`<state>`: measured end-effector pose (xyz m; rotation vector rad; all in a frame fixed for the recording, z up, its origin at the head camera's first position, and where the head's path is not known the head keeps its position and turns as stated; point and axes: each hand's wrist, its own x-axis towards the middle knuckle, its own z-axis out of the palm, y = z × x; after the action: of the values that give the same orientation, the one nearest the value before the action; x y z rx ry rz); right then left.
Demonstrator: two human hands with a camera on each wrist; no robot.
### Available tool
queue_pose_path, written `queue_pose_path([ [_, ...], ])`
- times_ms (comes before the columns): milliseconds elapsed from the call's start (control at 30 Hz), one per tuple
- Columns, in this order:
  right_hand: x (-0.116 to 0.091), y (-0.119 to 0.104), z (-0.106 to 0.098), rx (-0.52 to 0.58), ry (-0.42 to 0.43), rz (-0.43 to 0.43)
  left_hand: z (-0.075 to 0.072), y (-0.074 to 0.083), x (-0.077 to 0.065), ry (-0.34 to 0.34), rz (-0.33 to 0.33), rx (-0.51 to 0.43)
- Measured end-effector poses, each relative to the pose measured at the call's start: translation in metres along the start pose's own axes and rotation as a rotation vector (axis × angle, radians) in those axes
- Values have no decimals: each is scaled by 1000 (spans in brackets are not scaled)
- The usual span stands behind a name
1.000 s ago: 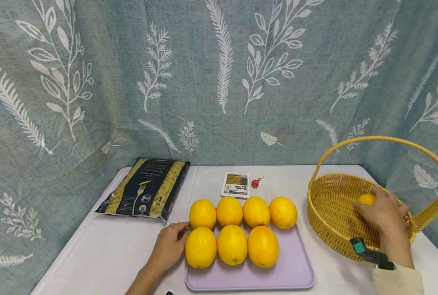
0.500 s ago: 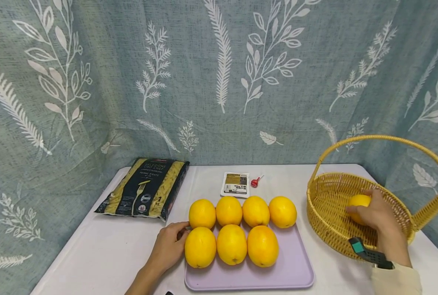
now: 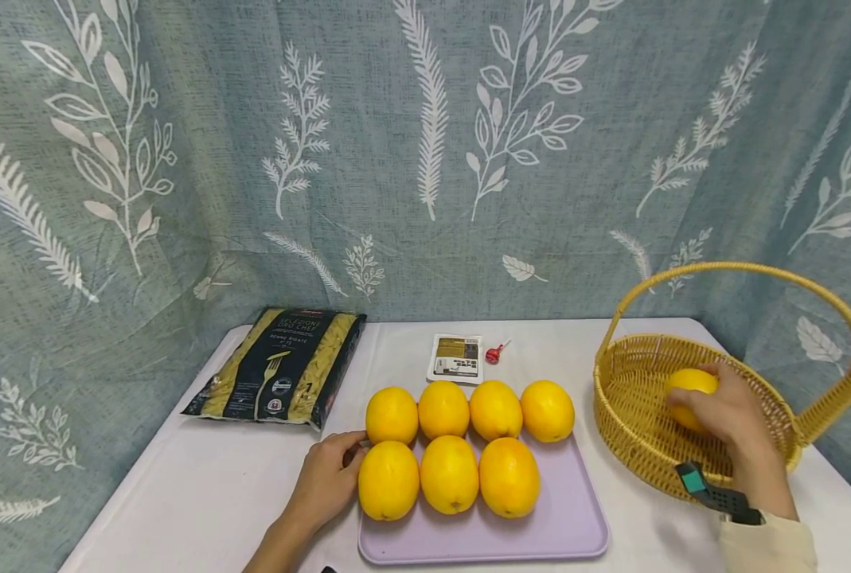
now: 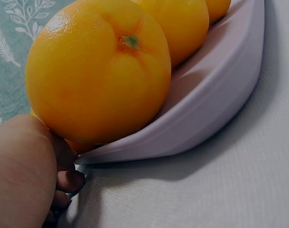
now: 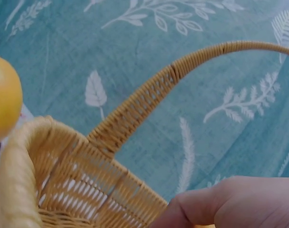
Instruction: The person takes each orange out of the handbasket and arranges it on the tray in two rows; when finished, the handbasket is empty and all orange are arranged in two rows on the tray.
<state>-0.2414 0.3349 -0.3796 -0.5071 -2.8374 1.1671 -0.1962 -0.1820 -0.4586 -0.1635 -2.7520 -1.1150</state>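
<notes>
In the head view my right hand point(image 3: 735, 407) grips an orange point(image 3: 692, 390) inside the yellow wicker basket point(image 3: 622, 446) on the right. The right wrist view catches only part of that hand point(image 5: 216, 204) past the basket wall point(image 5: 97, 190); most of its orange is hidden there. My left hand point(image 3: 329, 471) holds the left edge of a lilac tray point(image 3: 561, 525) carrying several oranges in two rows. Close up in the left wrist view, curled fingers point(image 4: 71, 180) meet the tray rim point(image 4: 192, 137) right beside the nearest orange point(image 4: 99, 71).
A bag of penne pasta point(image 3: 282, 368) lies at the back left of the white table. Behind the tray are a small flat packet point(image 3: 457, 358) and a red lollipop point(image 3: 493, 354). The basket's tall handle point(image 3: 740, 267) arches over it, and a patterned curtain point(image 3: 396, 159) stands behind.
My right hand has shifted slightly left inside the basket with the orange, and more of the fruit now shows. My left hand stays at the tray edge.
</notes>
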Motion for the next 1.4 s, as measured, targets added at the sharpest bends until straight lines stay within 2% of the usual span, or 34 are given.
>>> queue_pose_path([
  [533,-26,-37,-3,73,-13,-92,1,0,2,16,19,10],
  [633,-31,-44,-5,58,-30,-122,1,0,2,14,17,8],
  [800,-41,-58,-5,13,-73,-207,0,0,1,6,11,5],
  [933,-48,-69,-1,66,-140,-275,0,0,1,5,7,4],
  [1100,-56,-80,6,125,-193,-303,-1,0,1,5,4,-3],
  [1400,-64,-92,16,98,-242,-323,0,-1,1,9,2,-7],
])
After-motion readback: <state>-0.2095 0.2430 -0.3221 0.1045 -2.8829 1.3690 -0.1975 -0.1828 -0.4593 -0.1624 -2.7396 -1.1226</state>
